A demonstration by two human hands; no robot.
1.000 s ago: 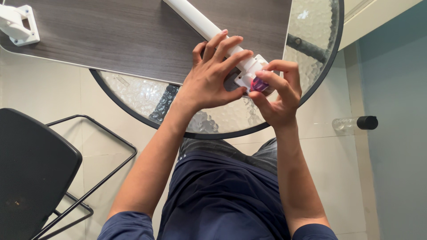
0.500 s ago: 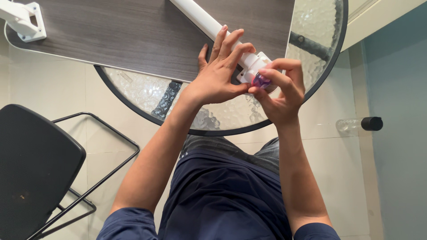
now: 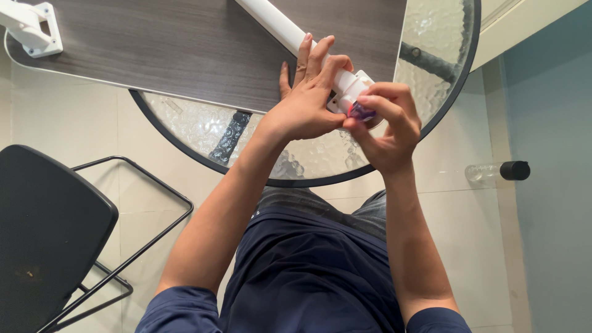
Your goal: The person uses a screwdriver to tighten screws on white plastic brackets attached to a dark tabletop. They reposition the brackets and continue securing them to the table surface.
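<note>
My left hand [image 3: 306, 102] wraps around the lower end of a white tube-shaped arm [image 3: 275, 23] that slants across a dark wooden board [image 3: 185, 49]. My right hand [image 3: 385, 126] pinches a small purple piece [image 3: 361, 111] against the white end of that tube. Both hands meet above the round glass table [image 3: 441, 46]. The fingers hide what the purple piece joins to.
A black chair [image 3: 46, 234] with a thin metal frame stands at the left on the tiled floor. A clear bottle with a black cap [image 3: 498, 171] lies on the floor at the right. A white bracket [image 3: 31, 28] sits at the board's top left corner.
Both hands stayed on the tube end; the left fingers have shifted slightly on the tube. The view has drifted a little.
</note>
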